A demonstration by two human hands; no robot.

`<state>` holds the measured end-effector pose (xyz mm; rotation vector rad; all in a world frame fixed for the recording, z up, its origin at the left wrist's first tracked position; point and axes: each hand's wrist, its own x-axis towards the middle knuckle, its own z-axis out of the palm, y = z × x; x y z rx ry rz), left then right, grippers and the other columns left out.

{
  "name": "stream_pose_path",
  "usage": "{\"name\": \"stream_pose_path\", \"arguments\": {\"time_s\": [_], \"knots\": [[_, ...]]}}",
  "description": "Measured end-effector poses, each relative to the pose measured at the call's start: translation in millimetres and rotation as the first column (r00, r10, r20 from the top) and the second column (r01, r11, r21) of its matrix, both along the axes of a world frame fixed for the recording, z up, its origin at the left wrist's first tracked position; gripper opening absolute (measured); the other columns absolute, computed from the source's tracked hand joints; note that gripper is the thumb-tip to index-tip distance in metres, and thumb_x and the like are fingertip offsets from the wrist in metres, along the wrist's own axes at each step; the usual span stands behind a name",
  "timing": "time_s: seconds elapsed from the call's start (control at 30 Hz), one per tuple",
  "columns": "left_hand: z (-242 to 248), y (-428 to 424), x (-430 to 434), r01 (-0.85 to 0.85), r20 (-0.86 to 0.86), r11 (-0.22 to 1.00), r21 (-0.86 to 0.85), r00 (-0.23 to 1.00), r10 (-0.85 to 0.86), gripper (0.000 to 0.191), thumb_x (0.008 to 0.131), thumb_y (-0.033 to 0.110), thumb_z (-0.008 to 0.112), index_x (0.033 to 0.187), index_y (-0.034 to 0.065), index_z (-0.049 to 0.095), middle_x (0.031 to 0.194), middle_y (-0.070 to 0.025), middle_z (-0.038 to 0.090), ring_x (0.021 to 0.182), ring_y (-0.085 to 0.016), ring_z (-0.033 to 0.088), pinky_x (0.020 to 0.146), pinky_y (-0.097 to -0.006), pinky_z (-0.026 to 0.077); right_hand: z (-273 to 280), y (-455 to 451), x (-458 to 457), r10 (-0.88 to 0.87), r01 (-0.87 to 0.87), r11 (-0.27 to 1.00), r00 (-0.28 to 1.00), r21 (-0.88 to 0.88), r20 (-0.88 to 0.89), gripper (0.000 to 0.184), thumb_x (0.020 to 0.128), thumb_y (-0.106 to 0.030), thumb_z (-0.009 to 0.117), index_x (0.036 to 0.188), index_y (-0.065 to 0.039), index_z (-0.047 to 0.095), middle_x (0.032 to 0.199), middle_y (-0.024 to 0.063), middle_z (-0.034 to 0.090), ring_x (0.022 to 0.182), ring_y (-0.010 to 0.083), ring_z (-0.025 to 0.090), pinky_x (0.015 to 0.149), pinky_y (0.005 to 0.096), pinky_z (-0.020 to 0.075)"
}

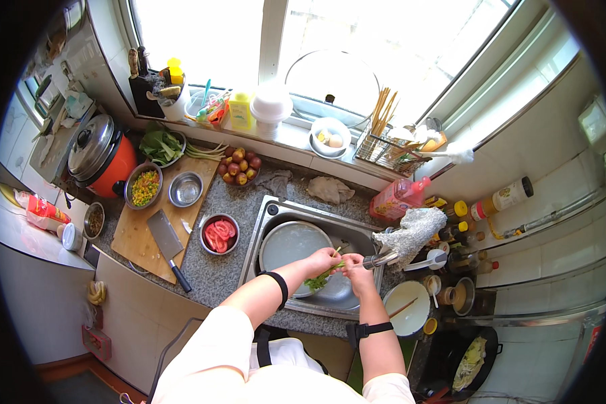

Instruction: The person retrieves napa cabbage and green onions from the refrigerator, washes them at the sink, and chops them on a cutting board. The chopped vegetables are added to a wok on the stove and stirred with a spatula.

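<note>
Over the stainless steel sink (289, 207), my left hand (323, 260) grips the stems of a small bunch of leafy green herbs (317, 282), whose leaves hang down to the left. My right hand (354, 265) is beside it at the stem end, fingers closed around the stems, just left of the metal faucet spout (379, 260). Under my hands a large round metal lid or basin (295, 247) lies in the sink. A silvery crumpled cover (414, 232) hangs over the faucet.
Left of the sink are a bowl of sliced tomatoes (239, 237), a cutting board (126, 235) with a cleaver (165, 235), a bowl of diced vegetables (145, 188) and a rice cooker (112, 169). At right stand a white bowl (409, 315) with chopsticks, sauce bottles (457, 231) and a wok (447, 348).
</note>
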<state>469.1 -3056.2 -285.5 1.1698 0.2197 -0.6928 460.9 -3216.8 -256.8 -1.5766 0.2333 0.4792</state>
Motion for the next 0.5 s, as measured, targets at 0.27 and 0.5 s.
{"name": "stream_pose_path", "arguments": {"time_s": [0.27,0.5], "knots": [[10.8,-5.7,20.1,0.242,0.384,0.859,0.452,0.816,-0.432,0.027,0.098,0.023,0.047,0.092,0.0004,0.061,0.082,-0.0112,0.065,0.071,-0.022,0.063,0.062,-0.0356,0.051,11.8,6.4,7.7,0.018,-0.011,0.999,0.989,-0.053,0.149,0.011,0.092,-0.011,0.064,0.099,-0.004,0.061,0.084,0.0019,0.062,0.065,0.011,0.057,0.06,0.0241,0.0465],[37.2,-5.8,35.8,0.391,0.269,0.824,0.41,0.811,-0.519,0.029,0.098,0.029,0.05,0.099,0.0038,0.065,0.079,-0.0045,0.066,0.069,-0.015,0.061,0.065,-0.031,0.051,18.2,-16.0,6.4,-0.046,0.06,0.996,0.975,-0.058,0.218,0.004,0.092,-0.008,0.062,0.095,-0.005,0.06,0.075,-0.0005,0.058,0.06,0.0075,0.053,0.053,0.022,0.0435]]}}
